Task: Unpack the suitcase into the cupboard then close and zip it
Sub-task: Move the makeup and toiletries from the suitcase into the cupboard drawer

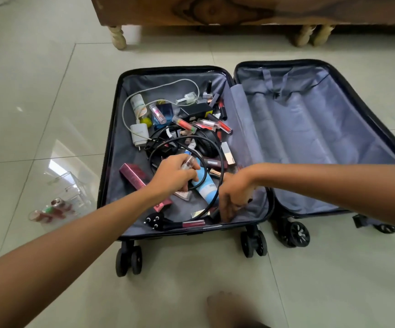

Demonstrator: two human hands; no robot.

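- Suitcase [229, 74] lies open flat on the tiled floor [37, 102], wheels toward the camera, both halves lined in grey-blue fabric.
- The left half holds a jumble of small things; the right half shows only its lining and straps.
- The left hand [175, 174] reaches into the left half, its fingers curled round a small clear bottle [188, 163], held just above a light blue tube [206, 188].
- The right hand [234, 192] reaches down at the near right corner of the same half, fingers pointing down among the items by the wall; whether it grips anything I cannot tell.
- A black cable [217, 162] loops around the middle of the pile, and its black plug [156, 220] lies at the near edge.
- A white charger [139, 133] with a white cord sits toward the far left; black headphones [208, 143] lie near the centre.
- Lip gloss tubes [215, 124] and a black box [195, 110] are scattered toward the far right of that half.
- A pink carton [132, 175] lies at the left, beside the left wrist.
- A clear organiser [66, 197] with a few small reddish items stands on the floor left of the suitcase.
- Wooden furniture [215, 10] on turned legs stands beyond the suitcase.
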